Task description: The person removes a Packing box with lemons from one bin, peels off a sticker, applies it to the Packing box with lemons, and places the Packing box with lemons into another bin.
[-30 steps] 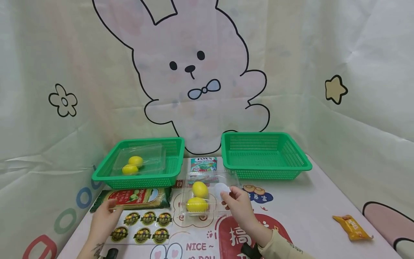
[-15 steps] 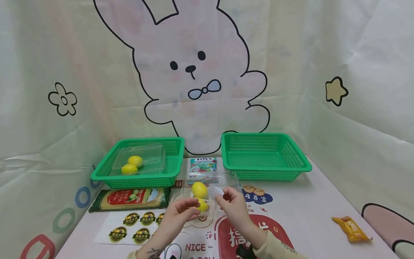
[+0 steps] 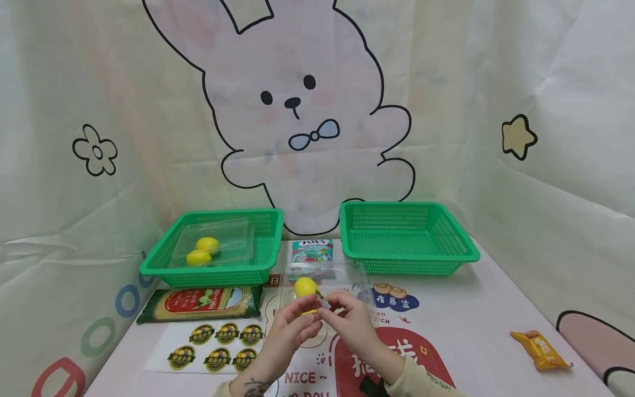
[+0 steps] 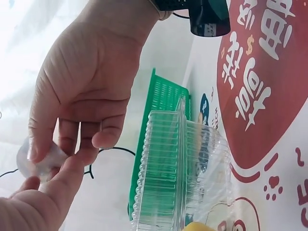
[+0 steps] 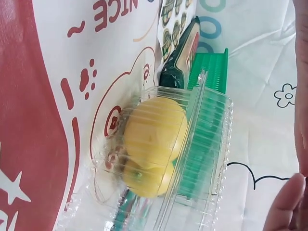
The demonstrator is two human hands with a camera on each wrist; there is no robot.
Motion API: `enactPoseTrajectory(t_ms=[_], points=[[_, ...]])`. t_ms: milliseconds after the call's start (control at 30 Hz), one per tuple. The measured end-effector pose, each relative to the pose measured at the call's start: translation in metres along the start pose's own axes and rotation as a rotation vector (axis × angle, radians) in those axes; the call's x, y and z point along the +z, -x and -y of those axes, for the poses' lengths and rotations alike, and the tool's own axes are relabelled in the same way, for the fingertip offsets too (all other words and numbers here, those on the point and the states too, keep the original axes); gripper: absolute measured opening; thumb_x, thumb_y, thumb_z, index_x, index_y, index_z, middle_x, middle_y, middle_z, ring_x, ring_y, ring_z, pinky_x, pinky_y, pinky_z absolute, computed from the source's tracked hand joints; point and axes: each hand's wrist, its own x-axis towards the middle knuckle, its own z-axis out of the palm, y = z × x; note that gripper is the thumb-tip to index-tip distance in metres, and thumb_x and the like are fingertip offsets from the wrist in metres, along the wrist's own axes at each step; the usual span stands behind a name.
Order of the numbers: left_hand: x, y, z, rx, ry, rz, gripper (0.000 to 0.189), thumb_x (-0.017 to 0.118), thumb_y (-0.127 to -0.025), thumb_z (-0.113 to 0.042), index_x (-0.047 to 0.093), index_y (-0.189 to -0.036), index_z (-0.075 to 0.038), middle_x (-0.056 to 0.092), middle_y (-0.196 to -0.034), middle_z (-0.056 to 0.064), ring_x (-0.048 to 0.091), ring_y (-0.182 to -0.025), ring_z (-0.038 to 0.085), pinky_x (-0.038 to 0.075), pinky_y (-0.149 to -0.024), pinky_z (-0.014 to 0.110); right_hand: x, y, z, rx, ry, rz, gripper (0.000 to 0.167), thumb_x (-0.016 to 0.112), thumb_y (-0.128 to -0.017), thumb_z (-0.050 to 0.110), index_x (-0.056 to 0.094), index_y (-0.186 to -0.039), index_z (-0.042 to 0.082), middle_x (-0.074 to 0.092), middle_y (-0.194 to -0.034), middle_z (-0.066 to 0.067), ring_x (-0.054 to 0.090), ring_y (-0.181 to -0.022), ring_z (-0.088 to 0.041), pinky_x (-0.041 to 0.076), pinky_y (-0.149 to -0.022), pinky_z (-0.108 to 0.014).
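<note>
A round, pale sticker (image 4: pixel 30 156) is held up between my two hands, its dark printed edge showing in the head view. My right hand (image 3: pixel 353 322) pinches it between thumb and fingers. Across from it, my left hand (image 3: pixel 290 328) has thumb and fingertips at the sticker's other edge, pinching it. Under and beyond the hands stands a clear plastic clamshell box (image 5: pixel 216 127), its lid down. Inside lie two yellow lemons (image 5: pixel 156 127), one touching the other; the hands partly cover them in the head view. Left of my left hand lies a white sheet of round black-and-gold stickers (image 3: pixel 218 361).
At the back left, a green basket (image 3: pixel 149 270) holds another clear box with two lemons. A second green basket (image 3: pixel 407 264) stands at the back right. A noodle packet (image 3: pixel 198 305), a mint candy bag (image 3: pixel 312 251) and a yellow snack packet (image 3: pixel 541 351) lie on the table.
My left hand has moved right from beside the sticker sheet to meet my right hand. The sticker has come slightly left and nearer, and both hands now hold it.
</note>
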Motion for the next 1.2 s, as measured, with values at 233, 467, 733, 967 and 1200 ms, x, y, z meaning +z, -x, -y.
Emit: enactPoseTrajectory(t_ms=[233, 467, 733, 967, 1200], points=[[-0.003, -0.006, 0.001, 0.034, 0.109, -0.015, 0.038, 0.031, -0.098, -0.023, 0.031, -0.130, -0.002, 0.049, -0.112, 0.003, 0.058, -0.099, 0.013, 0.049, -0.088, 0.029, -0.004, -0.002, 0.000, 0.071, -0.006, 0.042, 0.025, 0.062, -0.088, 0.022, 0.063, -0.107, 0.007, 0.058, -0.097, -0.008, 0.054, -0.084, -0.014, 0.050, -0.067, -0.026], [-0.006, -0.011, 0.003, 0.015, 0.159, -0.007, 0.032, 0.026, -0.100, -0.034, 0.039, -0.121, -0.015, 0.054, -0.109, 0.002, 0.056, -0.095, 0.017, 0.049, -0.088, 0.036, -0.009, -0.009, 0.000, 0.204, -0.086, 0.031, 0.028, 0.056, -0.092, 0.025, 0.060, -0.104, -0.001, 0.057, -0.085, -0.006, 0.053, -0.078, -0.018, 0.050, -0.060, -0.029], [-0.005, -0.015, 0.006, -0.019, 0.143, -0.029, 0.030, 0.029, -0.099, -0.033, 0.037, -0.120, -0.014, 0.052, -0.116, 0.005, 0.058, -0.096, 0.016, 0.049, -0.087, 0.034, -0.007, -0.012, -0.003, 0.213, -0.102, 0.011, 0.020, 0.060, -0.088, 0.016, 0.063, -0.092, -0.003, 0.056, -0.078, -0.004, 0.052, -0.074, -0.014, 0.050, -0.061, -0.028], [-0.012, -0.019, 0.009, 0.062, -0.241, -0.111, 0.043, 0.041, -0.097, -0.025, 0.034, -0.131, 0.001, 0.043, -0.128, 0.022, 0.054, -0.107, 0.026, 0.047, -0.090, 0.041, -0.016, -0.027, -0.007, 0.206, -0.087, -0.116, 0.018, 0.059, -0.089, 0.015, 0.062, -0.094, -0.002, 0.058, -0.079, -0.006, 0.053, -0.069, -0.016, 0.049, -0.055, -0.027], [-0.023, -0.030, 0.012, 0.206, -0.920, -0.148, 0.035, 0.057, -0.089, -0.023, 0.054, -0.118, -0.004, 0.055, -0.117, 0.012, 0.053, -0.106, 0.028, 0.048, -0.083, 0.042, -0.024, -0.053, -0.012, 0.315, 0.033, -0.026, 0.020, 0.056, -0.085, 0.013, 0.059, -0.103, 0.004, 0.052, -0.072, -0.004, 0.046, -0.059, -0.016, 0.041, -0.045, -0.026]])
